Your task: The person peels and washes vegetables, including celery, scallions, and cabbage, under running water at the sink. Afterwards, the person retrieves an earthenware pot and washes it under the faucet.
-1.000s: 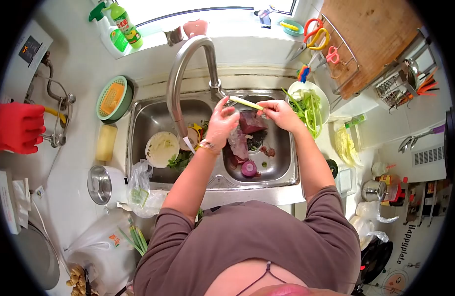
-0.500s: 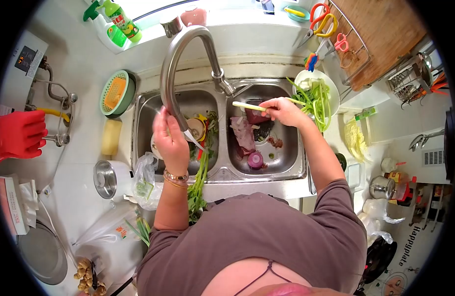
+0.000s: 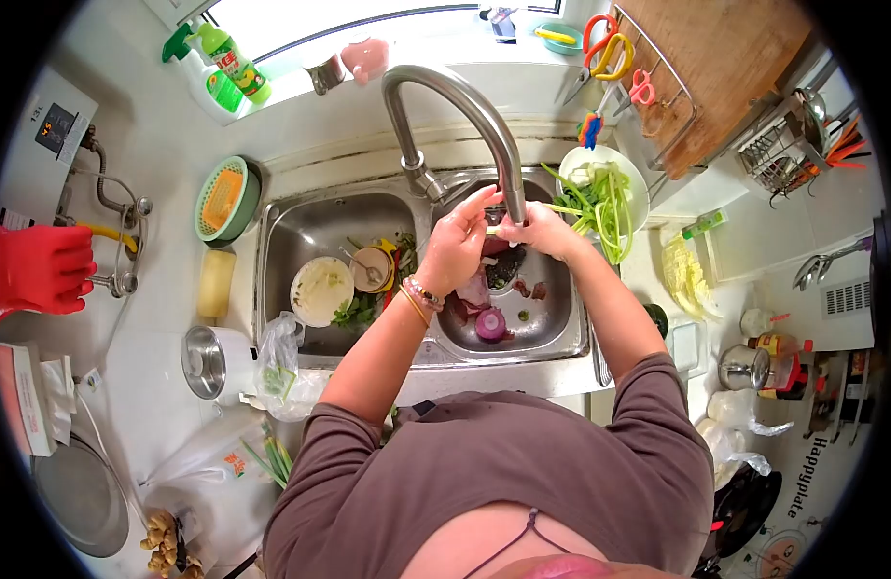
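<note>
Under the curved faucet (image 3: 453, 89), both my hands meet over the right basin. My right hand (image 3: 544, 234) is closed around a pale green celery stalk (image 3: 493, 230), mostly hidden by fingers and spout. Close to the stalk's end, my left hand (image 3: 453, 246) has its fingers stretched out; whether it touches the stalk is unclear. Below them in the right basin (image 3: 552, 323) lie a piece of raw meat (image 3: 473, 291), partly covered, and a purple onion (image 3: 491, 324). More celery stalks (image 3: 612, 217) rest in a white bowl (image 3: 639, 183) beside the basin.
The left basin (image 3: 291, 227) holds a white bowl (image 3: 322, 291), a smaller cup (image 3: 371, 269) and leafy scraps. A green colander (image 3: 207, 217) and a metal pot (image 3: 204, 362) stand to the left. Scissors (image 3: 614, 56) hang at the upper right, near cabbage leaves (image 3: 687, 275) lower down.
The faucet has swung from the left basin to the right one. My left hand moved right, off the leafy celery, toward my right hand. The stalk in my right hand is now under the spout.
</note>
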Demonstrator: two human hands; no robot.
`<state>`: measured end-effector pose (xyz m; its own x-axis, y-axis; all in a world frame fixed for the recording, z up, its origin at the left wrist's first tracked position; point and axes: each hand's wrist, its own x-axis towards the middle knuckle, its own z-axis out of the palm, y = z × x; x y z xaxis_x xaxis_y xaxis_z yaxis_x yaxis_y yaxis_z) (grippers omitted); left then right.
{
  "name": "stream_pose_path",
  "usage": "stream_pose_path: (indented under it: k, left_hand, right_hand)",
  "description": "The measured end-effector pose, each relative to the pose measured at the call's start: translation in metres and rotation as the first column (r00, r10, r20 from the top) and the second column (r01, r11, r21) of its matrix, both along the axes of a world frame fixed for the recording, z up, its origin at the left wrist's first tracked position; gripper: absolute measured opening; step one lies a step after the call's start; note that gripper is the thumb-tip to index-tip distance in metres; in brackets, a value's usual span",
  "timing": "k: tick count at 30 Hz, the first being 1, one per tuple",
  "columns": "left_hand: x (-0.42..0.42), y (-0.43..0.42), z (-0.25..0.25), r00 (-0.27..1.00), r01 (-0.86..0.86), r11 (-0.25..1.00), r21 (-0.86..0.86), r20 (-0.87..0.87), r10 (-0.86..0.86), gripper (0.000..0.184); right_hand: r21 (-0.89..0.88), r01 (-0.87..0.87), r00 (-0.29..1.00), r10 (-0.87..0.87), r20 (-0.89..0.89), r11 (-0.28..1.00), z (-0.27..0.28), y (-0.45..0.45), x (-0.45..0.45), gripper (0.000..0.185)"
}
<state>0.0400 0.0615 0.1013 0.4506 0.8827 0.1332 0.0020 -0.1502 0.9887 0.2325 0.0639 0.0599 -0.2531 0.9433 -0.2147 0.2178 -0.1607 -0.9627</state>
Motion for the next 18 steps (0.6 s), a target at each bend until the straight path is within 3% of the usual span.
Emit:
stream_pose_path:
  k: [3, 6, 12, 15, 18]
  left_hand:
    - [-0.001, 0.008, -0.018, 0.974, -0.032, 0.960, 0.277, -0.206, 0.091, 0.036]
    - [-0.001, 0.012, -0.037, 0.919, -0.065, 0.956, 0.286, -0.356, 0.169, 0.031]
    - [0.003, 0.018, -0.046, 0.919, -0.019, 0.991, 0.131, -0.389, 0.070, 0.021]
    - [0.006, 0.019, -0.053, 0.937, 0.006, 0.975, 0.224, -0.342, 0.073, 0.021]
    - [0.004, 0.020, -0.051, 0.925, 0.031, 0.990, 0.138, -0.380, 0.023, 0.021]
  right_hand:
    - [-0.062, 0.001, 1.000, -0.003, -0.025, 0.998, -0.007, 0.001, 0.003, 0.010]
    - [-0.114, -0.039, 0.999, 0.035, -0.039, 0.993, -0.008, 0.003, 0.010, 0.011]
    - [-0.094, 0.027, 0.995, -0.036, -0.094, 0.995, -0.015, 0.005, 0.018, 0.015]
    - [-0.053, 0.064, 0.997, -0.066, -0.040, 0.997, -0.012, 0.006, 0.013, 0.016]
    - [-0.035, 0.014, 0.999, -0.013, 0.033, 0.999, -0.014, 0.006, 0.014, 0.013]
